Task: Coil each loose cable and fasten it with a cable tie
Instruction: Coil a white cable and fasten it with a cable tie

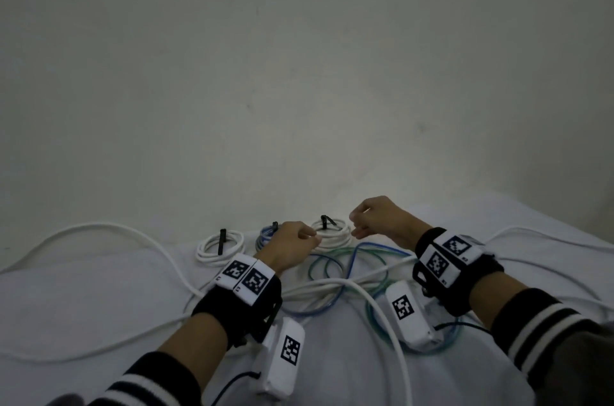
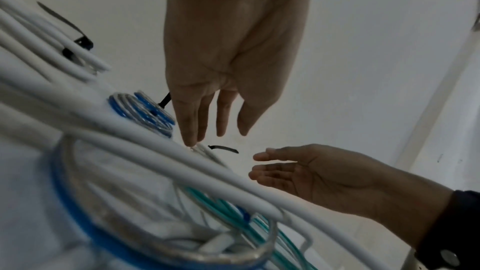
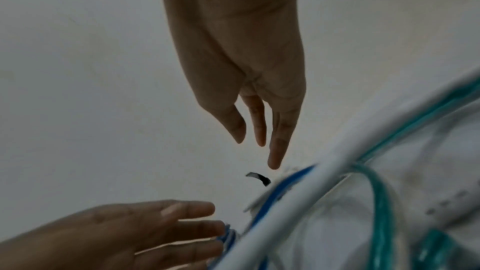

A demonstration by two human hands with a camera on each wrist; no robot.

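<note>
Three tied coils lie at the back of the white surface. The rightmost white coil [image 1: 332,233] carries a black cable tie [image 1: 325,221], whose tail shows in the wrist views [image 2: 224,148] [image 3: 259,179]. My left hand [image 1: 314,238] is just left of that coil with fingers straight; one fingertip [image 2: 191,141] touches its edge. My right hand [image 1: 355,225] hovers just right of the coil, fingers relaxed and holding nothing [image 3: 257,141]. A blue-and-white coil [image 1: 264,236] is partly hidden behind the left hand. Another white coil [image 1: 219,244] lies further left.
Loose green and blue thin cables [image 1: 349,261] tangle under my wrists. A thick white cable [image 1: 375,299] loops across them, and another [image 1: 109,229] arcs off left. A plain wall [image 1: 299,73] stands just behind the coils.
</note>
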